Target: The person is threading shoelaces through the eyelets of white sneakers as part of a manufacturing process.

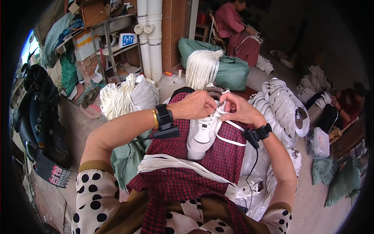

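Note:
A white sneaker upper (pixel 202 134) lies on my lap, over a red-and-black checked apron (pixel 167 142). My left hand (pixel 198 104) is closed in a pinch at the far end of the shoe, by its eyelet edge; what its fingertips hold is hidden. My right hand (pixel 240 110) pinches a white shoelace (pixel 231 141) at the opposite edge, thumb and forefinger pressed together. The lace's loose end loops down beside the shoe onto the apron. Nearer to me, a bundle of white laces (pixel 181 161) lies across my lap, touching neither hand.
White shoe uppers in stacks (pixel 274 105) stand at my right. More laces (pixel 128 95) lie at left, and another lace bundle (pixel 202 68) rests on green sacks (pixel 233 74) ahead. A person (pixel 233 31) sits beyond; another works at far right. A scooter (pixel 41 117) stands at left.

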Action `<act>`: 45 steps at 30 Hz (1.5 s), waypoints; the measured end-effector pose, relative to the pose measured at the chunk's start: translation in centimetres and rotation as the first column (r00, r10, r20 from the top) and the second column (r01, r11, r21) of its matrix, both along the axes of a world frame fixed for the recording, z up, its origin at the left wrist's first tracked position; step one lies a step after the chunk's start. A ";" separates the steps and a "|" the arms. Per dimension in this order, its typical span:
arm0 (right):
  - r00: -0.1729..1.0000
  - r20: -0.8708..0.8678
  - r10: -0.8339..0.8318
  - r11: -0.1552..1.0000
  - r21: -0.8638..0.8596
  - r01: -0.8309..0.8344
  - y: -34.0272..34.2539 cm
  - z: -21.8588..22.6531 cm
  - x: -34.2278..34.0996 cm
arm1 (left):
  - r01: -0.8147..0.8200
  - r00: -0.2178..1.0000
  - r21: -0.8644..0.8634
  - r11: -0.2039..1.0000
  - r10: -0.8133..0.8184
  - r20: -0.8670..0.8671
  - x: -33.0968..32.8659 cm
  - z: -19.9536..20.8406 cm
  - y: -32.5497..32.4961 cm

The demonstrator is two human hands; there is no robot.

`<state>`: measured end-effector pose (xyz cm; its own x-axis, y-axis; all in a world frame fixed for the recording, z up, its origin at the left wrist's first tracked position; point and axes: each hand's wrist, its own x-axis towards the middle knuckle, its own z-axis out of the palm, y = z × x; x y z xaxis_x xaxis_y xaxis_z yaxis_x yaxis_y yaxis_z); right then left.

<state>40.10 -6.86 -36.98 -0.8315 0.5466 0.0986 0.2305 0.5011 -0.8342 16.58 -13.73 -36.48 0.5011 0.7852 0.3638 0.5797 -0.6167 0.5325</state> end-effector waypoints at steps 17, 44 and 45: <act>0.992 -0.074 -0.103 0.991 0.084 0.109 -0.4 -1.0 -0.5 | -0.458 0.786 0.379 0.804 0.565 -0.250 -15.3 4.2 -1.0; 0.990 0.060 -0.124 0.727 0.685 0.050 -5.3 1.6 -1.4 | -0.274 0.961 0.183 0.944 0.261 0.093 -6.5 -3.0 -3.0; 0.991 0.057 -0.125 0.726 0.686 0.052 -5.6 1.8 -1.1 | -0.252 0.966 0.192 0.948 0.237 0.101 -6.2 -3.2 -3.0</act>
